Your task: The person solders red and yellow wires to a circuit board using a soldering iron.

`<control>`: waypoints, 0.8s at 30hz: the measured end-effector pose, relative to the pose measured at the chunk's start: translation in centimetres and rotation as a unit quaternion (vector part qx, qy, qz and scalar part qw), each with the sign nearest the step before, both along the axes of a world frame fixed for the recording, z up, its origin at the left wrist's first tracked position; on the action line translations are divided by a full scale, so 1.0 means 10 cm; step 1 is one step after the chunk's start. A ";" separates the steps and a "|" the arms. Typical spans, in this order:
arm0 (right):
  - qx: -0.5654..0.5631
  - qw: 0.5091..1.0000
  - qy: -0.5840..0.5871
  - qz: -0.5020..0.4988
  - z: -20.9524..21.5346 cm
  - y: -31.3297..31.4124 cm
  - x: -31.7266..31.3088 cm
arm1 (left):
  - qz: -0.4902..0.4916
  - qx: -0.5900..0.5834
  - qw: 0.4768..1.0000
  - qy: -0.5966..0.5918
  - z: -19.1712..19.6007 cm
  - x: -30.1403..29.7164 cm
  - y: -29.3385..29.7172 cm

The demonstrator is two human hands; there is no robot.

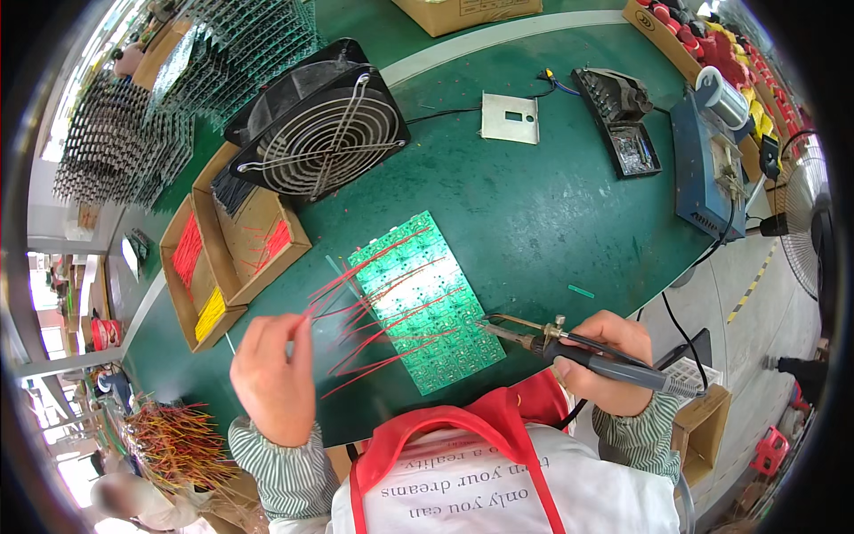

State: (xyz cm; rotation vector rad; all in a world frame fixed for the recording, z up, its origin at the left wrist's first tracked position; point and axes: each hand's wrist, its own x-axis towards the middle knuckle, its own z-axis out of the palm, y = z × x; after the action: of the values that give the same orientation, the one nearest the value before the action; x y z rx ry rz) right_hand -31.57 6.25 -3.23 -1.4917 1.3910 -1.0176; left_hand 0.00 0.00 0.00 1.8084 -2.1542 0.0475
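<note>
A green circuit board panel [433,307] lies on the table in front of me, with several red wires [391,356] running from it toward the left. My left hand [276,378] is to the left of the panel, thumb and fingers pinched together at the end of a red wire; the fingertips are slightly blurred. My right hand [609,360] grips a soldering iron [614,363] with a grey handle and a thin metal feed tube along its top. The iron's tip points left and is at the panel's right edge; whether it touches cannot be made out.
A divided cardboard box [233,289] with red, yellow and dark wires stands left, beside a black fan [325,133]. Farther right are a metal plate [511,118], a black tray [636,149] and a blue soldering station [707,169] with a solder spool [721,98].
</note>
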 end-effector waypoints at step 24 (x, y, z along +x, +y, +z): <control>0.072 0.997 -0.009 -0.035 -0.02 -0.02 -0.05 | -0.174 0.195 0.941 0.214 -0.63 -0.85 0.02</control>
State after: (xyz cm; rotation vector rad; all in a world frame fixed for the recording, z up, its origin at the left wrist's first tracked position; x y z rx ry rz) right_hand -32.03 6.05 -3.42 -1.3335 1.4819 -0.9502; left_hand -8.48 0.18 -6.31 1.4044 -2.2147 -0.8287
